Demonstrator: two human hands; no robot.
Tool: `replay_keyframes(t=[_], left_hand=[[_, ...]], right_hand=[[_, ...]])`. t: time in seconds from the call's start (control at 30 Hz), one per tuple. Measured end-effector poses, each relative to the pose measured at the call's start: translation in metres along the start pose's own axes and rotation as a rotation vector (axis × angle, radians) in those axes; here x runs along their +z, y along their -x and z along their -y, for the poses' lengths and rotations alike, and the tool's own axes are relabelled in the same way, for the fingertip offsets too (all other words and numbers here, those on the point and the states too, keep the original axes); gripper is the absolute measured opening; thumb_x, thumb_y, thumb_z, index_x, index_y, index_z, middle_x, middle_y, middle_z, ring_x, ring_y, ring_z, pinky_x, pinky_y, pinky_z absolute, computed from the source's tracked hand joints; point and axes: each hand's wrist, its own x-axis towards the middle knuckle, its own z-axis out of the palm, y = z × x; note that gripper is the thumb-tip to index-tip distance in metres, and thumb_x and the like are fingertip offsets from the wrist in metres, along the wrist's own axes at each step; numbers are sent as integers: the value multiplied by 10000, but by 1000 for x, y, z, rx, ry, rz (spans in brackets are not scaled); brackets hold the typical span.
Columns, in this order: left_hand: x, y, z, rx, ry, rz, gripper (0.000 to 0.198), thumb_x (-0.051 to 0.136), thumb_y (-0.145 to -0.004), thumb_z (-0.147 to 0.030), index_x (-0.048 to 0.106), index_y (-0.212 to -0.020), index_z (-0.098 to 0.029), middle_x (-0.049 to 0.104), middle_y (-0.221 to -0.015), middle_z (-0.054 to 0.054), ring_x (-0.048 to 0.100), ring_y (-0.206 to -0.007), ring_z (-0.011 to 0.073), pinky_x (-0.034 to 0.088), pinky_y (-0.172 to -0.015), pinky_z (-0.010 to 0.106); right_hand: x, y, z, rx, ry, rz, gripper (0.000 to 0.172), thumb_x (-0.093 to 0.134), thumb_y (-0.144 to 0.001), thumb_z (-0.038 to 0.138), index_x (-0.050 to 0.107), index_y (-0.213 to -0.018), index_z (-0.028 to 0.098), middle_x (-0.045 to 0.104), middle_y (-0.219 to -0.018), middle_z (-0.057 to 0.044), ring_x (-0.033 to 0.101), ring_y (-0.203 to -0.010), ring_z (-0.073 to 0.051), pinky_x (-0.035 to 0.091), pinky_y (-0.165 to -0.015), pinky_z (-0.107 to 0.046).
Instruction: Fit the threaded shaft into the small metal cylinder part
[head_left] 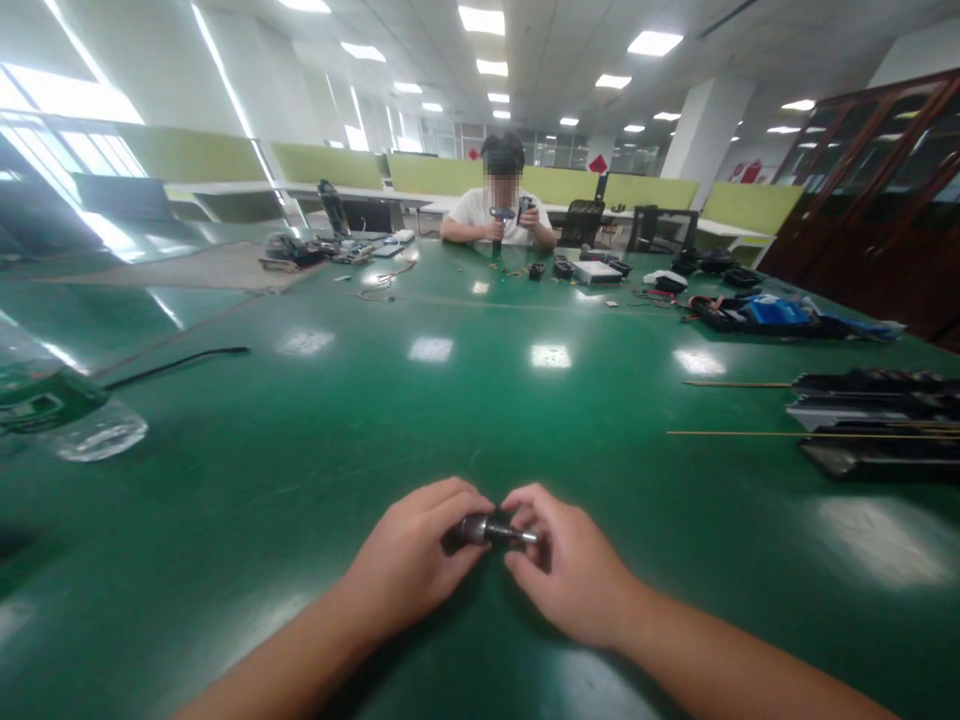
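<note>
Low over the green table, my left hand (420, 545) is closed around the thick end of a dark, shiny cylindrical tool (474, 528). A narrower shaft with a bright metal tip sticks out of it to the right. My right hand (566, 560) is curled around that tip, with a gap between thumb and forefinger. Whether its inner fingers touch the tip I cannot tell. The back part of the tool is hidden in my left palm, so its exact kind does not show.
On the green table (360, 400), a clear plastic bottle (90, 425) lies at left near a black cable (180, 366). Dark metal profiles (877, 450) and thin rods are at right. Behind them sits a tray of parts (772, 315). Across the table a person (469, 212) holds tools.
</note>
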Motion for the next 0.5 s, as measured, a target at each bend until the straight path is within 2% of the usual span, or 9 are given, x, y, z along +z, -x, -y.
replay_keyframes(t=[0.17, 0.5], left_hand=[[1, 1, -5, 9, 10, -4, 183, 639, -857, -170, 652, -1023, -246, 690, -959, 3, 627, -886, 163, 482, -802, 284], [0, 2, -10, -21, 44, 25, 160, 673, -858, -209, 667, -1014, -243, 706, -945, -5, 645, -870, 147, 481, -780, 258]], right_hand=[[-2, 1, 1, -33, 25, -8, 341, 632, -768, 117, 588, -1074, 262, 659, -855, 36, 600, -678, -132, 440, -648, -258], [-3, 1, 3, -39, 95, 12, 220, 633, -784, 135, 626, -976, 243, 610, -730, 42, 552, -633, -134, 392, -604, -250]])
